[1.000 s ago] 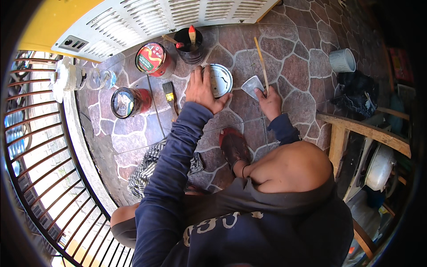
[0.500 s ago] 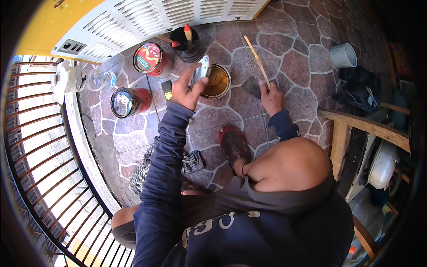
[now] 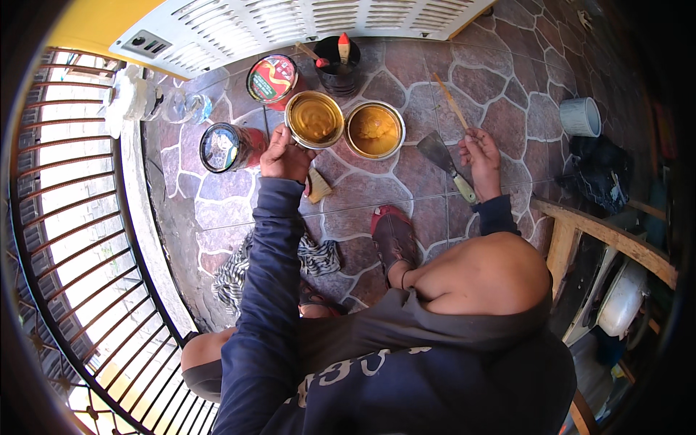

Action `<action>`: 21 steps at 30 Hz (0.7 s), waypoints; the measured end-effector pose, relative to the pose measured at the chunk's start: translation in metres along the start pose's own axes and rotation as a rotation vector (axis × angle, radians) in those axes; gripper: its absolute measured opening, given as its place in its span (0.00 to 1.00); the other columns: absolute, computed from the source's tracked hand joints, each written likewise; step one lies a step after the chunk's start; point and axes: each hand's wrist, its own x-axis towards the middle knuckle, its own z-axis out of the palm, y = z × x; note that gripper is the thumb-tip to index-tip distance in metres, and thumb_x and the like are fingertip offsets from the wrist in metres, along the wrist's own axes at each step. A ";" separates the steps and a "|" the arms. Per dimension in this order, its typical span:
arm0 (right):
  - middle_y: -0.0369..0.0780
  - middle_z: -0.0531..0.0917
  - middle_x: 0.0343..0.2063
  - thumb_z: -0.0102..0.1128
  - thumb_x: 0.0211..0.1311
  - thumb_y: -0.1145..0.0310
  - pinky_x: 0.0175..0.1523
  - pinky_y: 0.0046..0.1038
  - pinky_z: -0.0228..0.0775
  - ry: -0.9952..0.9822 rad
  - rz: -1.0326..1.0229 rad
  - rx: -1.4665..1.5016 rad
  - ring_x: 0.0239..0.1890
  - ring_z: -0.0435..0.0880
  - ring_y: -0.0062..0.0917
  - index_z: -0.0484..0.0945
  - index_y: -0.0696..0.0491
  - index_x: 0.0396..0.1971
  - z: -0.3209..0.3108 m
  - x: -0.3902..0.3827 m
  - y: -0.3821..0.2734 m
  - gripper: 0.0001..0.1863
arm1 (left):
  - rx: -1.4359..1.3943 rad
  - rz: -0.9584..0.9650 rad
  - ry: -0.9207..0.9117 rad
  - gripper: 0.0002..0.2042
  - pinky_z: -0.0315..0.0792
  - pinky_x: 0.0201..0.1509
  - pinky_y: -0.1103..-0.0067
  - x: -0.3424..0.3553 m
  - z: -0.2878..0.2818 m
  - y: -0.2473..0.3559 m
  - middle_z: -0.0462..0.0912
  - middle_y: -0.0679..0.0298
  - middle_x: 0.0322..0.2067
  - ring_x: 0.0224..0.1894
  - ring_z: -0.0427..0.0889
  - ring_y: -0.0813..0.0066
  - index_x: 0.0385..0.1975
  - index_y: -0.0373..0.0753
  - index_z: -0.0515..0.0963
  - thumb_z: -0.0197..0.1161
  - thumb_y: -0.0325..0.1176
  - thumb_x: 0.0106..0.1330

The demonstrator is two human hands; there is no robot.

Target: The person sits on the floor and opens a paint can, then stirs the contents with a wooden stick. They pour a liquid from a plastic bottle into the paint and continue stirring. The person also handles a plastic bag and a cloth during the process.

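Note:
My left hand (image 3: 285, 155) is closed on the edge of a round can lid (image 3: 315, 119), its underside facing up and coated with ochre-yellow paint. Just to the right stands an open can (image 3: 375, 131) of thick yellow paint on the floor. In my right hand (image 3: 481, 155), the fingers pinch a thin wooden stick (image 3: 451, 100) that points up and away. A putty knife (image 3: 448, 165) with a pale green handle lies beside that hand, blade toward the can. Below the left hand shows a paintbrush (image 3: 317, 186) with pale bristles, partly hidden.
Two red-sided cans (image 3: 271, 78) (image 3: 225, 147) stand left, and a black pot (image 3: 338, 67) with brushes stands behind. A white louvred panel (image 3: 290, 25) borders the far side. Right are a pale bucket (image 3: 580, 117) and wooden frame (image 3: 616, 232); a railing (image 3: 80, 221) runs left.
My left hand has tilted the lid from edge-on to painted side up, beside the can. My right hand has shifted right with the stick; the putty knife now shows fully on the floor. The view has shifted slightly.

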 end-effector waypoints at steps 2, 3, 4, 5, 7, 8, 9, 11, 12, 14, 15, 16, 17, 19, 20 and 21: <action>0.36 0.82 0.35 0.56 0.71 0.71 0.36 0.18 0.70 -0.035 0.000 0.100 0.35 0.78 0.15 0.74 0.58 0.53 0.000 -0.002 -0.014 0.14 | -0.035 -0.007 0.055 0.12 0.69 0.60 0.48 -0.003 -0.007 -0.004 0.78 0.56 0.55 0.59 0.76 0.52 0.49 0.42 0.73 0.57 0.38 0.70; 0.37 0.82 0.35 0.56 0.71 0.70 0.36 0.19 0.70 -0.039 -0.038 0.064 0.34 0.78 0.15 0.75 0.59 0.52 0.001 -0.004 -0.020 0.14 | -0.067 -0.008 0.036 0.12 0.70 0.60 0.48 -0.005 -0.010 -0.005 0.78 0.56 0.54 0.58 0.76 0.52 0.49 0.42 0.73 0.57 0.38 0.70; 0.38 0.82 0.34 0.56 0.71 0.69 0.36 0.19 0.70 -0.036 -0.081 0.028 0.33 0.77 0.16 0.76 0.59 0.51 0.003 -0.005 -0.026 0.13 | -0.078 -0.018 0.051 0.11 0.70 0.60 0.47 -0.006 -0.013 -0.008 0.79 0.56 0.54 0.57 0.77 0.52 0.48 0.43 0.74 0.58 0.38 0.70; 0.39 0.82 0.34 0.56 0.71 0.69 0.36 0.20 0.69 -0.033 -0.125 -0.009 0.32 0.77 0.16 0.76 0.60 0.50 0.006 -0.008 -0.031 0.13 | -0.090 -0.029 0.066 0.11 0.70 0.59 0.47 -0.008 -0.016 -0.010 0.79 0.56 0.53 0.57 0.77 0.52 0.48 0.43 0.74 0.58 0.38 0.70; 0.38 0.82 0.34 0.54 0.73 0.66 0.37 0.19 0.69 -0.032 -0.196 -0.030 0.32 0.77 0.16 0.77 0.60 0.49 0.009 -0.010 -0.040 0.14 | -0.108 -0.030 0.111 0.10 0.72 0.58 0.47 -0.010 -0.022 -0.013 0.80 0.56 0.52 0.54 0.79 0.52 0.46 0.44 0.74 0.58 0.38 0.70; 0.38 0.82 0.34 0.54 0.74 0.64 0.37 0.19 0.69 -0.039 -0.250 -0.036 0.31 0.77 0.16 0.77 0.60 0.49 0.009 -0.011 -0.044 0.15 | -0.120 -0.034 0.126 0.10 0.72 0.57 0.47 -0.011 -0.026 -0.015 0.80 0.56 0.52 0.54 0.79 0.52 0.46 0.44 0.74 0.59 0.38 0.70; 0.38 0.82 0.34 0.53 0.74 0.63 0.36 0.19 0.69 -0.014 -0.242 -0.050 0.31 0.77 0.15 0.78 0.61 0.48 0.010 -0.011 -0.048 0.16 | -0.132 -0.039 0.142 0.10 0.73 0.57 0.47 -0.012 -0.030 -0.018 0.80 0.57 0.52 0.54 0.80 0.52 0.46 0.44 0.74 0.59 0.38 0.70; 0.38 0.82 0.33 0.51 0.75 0.59 0.36 0.19 0.69 0.035 -0.255 -0.077 0.31 0.76 0.15 0.78 0.61 0.48 0.008 -0.011 -0.056 0.18 | -0.066 -0.036 0.155 0.30 0.67 0.64 0.52 -0.017 -0.040 -0.018 0.69 0.53 0.64 0.65 0.69 0.48 0.66 0.39 0.64 0.60 0.45 0.68; 0.38 0.82 0.33 0.51 0.75 0.59 0.36 0.19 0.69 0.020 -0.281 -0.040 0.30 0.76 0.15 0.78 0.61 0.49 0.008 -0.010 -0.061 0.19 | -0.079 -0.036 0.172 0.30 0.68 0.63 0.53 -0.022 -0.045 -0.019 0.68 0.53 0.65 0.65 0.69 0.48 0.66 0.39 0.63 0.60 0.45 0.68; 0.38 0.81 0.33 0.50 0.76 0.58 0.35 0.18 0.69 0.048 -0.287 0.014 0.30 0.75 0.14 0.78 0.62 0.49 0.007 -0.009 -0.074 0.20 | -0.084 -0.043 0.276 0.28 0.69 0.61 0.52 -0.031 -0.056 -0.019 0.70 0.54 0.63 0.62 0.71 0.49 0.65 0.42 0.65 0.60 0.44 0.68; 0.38 0.81 0.33 0.50 0.76 0.58 0.35 0.18 0.69 0.033 -0.337 -0.005 0.29 0.75 0.14 0.78 0.62 0.49 0.008 -0.009 -0.082 0.20 | -0.062 -0.038 0.292 0.25 0.68 0.60 0.51 -0.034 -0.060 -0.020 0.71 0.55 0.62 0.61 0.71 0.49 0.62 0.42 0.66 0.60 0.44 0.68; 0.38 0.81 0.34 0.50 0.76 0.58 0.34 0.18 0.69 0.044 -0.358 -0.028 0.29 0.75 0.14 0.78 0.62 0.49 0.009 -0.009 -0.092 0.20 | -0.034 -0.041 0.323 0.23 0.68 0.60 0.50 -0.037 -0.064 -0.021 0.72 0.55 0.60 0.60 0.72 0.50 0.60 0.43 0.68 0.60 0.43 0.68; 0.38 0.81 0.34 0.50 0.76 0.58 0.34 0.17 0.69 0.070 -0.370 -0.048 0.29 0.74 0.14 0.78 0.61 0.49 0.011 -0.010 -0.103 0.20 | -0.005 -0.046 0.353 0.20 0.68 0.60 0.49 -0.038 -0.068 -0.022 0.73 0.56 0.59 0.59 0.72 0.50 0.57 0.43 0.70 0.60 0.43 0.69; 0.37 0.82 0.31 0.50 0.76 0.60 0.33 0.18 0.69 -0.008 -0.386 -0.151 0.28 0.74 0.14 0.78 0.61 0.48 0.020 -0.014 -0.125 0.18 | 0.025 -0.077 0.383 0.11 0.72 0.56 0.50 -0.034 -0.073 -0.027 0.75 0.58 0.53 0.55 0.75 0.53 0.48 0.43 0.70 0.58 0.39 0.71; 0.37 0.82 0.30 0.50 0.76 0.61 0.33 0.19 0.69 -0.058 -0.393 -0.217 0.27 0.75 0.14 0.78 0.61 0.47 0.026 -0.016 -0.136 0.18 | 0.049 -0.105 0.413 0.10 0.73 0.55 0.51 -0.029 -0.075 -0.031 0.76 0.58 0.51 0.55 0.76 0.53 0.48 0.43 0.70 0.57 0.38 0.72; 0.36 0.81 0.28 0.50 0.76 0.61 0.33 0.20 0.70 -0.100 -0.393 -0.288 0.27 0.75 0.15 0.78 0.61 0.46 0.033 -0.019 -0.146 0.17 | 0.066 -0.135 0.443 0.10 0.74 0.54 0.51 -0.023 -0.077 -0.035 0.76 0.58 0.50 0.54 0.76 0.54 0.47 0.42 0.70 0.56 0.37 0.72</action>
